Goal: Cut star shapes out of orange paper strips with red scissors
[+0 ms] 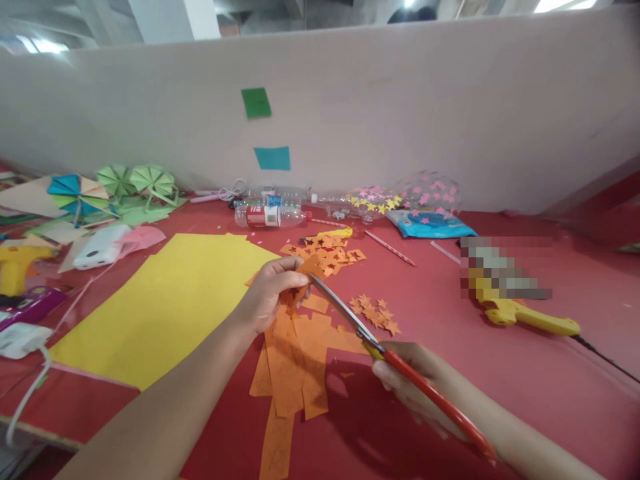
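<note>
Pinching a small orange paper piece [313, 265], the left hand [273, 293] is closed — the right hand [417, 380] curls round red-handled scissors [400, 365], tips at the paper's edge; red tabletop [550, 373] spreads right of both.

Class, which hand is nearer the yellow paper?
Left. The left hand is at the right edge of the yellow paper; the right hand, holding scissors, is farther right, beyond orange paper strips.

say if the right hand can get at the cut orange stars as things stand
Probably not with its grip taken: the right hand holds the scissors. Otherwise the way looks free, as the stars lie close by, uncovered.
</note>
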The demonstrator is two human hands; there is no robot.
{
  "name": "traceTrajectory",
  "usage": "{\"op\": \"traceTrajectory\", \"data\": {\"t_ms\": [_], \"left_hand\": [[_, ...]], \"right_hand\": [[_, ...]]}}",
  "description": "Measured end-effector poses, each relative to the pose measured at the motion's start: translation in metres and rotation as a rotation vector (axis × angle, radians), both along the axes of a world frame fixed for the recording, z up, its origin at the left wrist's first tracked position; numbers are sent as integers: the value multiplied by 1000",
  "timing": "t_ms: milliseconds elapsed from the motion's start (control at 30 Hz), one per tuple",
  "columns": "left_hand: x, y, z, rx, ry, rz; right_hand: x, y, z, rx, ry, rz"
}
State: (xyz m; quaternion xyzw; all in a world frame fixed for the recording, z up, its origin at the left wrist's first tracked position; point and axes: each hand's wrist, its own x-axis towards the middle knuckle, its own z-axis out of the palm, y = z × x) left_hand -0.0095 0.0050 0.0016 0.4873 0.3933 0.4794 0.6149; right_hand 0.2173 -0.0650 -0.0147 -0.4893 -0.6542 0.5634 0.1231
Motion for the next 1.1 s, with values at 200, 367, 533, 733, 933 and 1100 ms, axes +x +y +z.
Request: {"op": "traceTrajectory", "data": {"t_ms": [200, 367, 533, 733, 933, 1100], "left_hand": [[1, 1, -2, 7, -6, 3], [1, 1, -2, -2, -10, 13], [2, 0, -2, -19, -23, 25], [4, -2, -4, 18, -19, 41], [10, -8, -13, 76, -29, 94], [14, -12, -17, 69, -64, 105]], "right_hand": [[1, 0, -3, 9, 5, -19], [-1, 0, -1, -21, -5, -24], [-1, 1, -1, -37, -10, -52], [2, 3, -8, -12, 79, -73], [1, 0, -7, -15, 132, -86], [0, -3, -5, 14, 138, -37]]}}
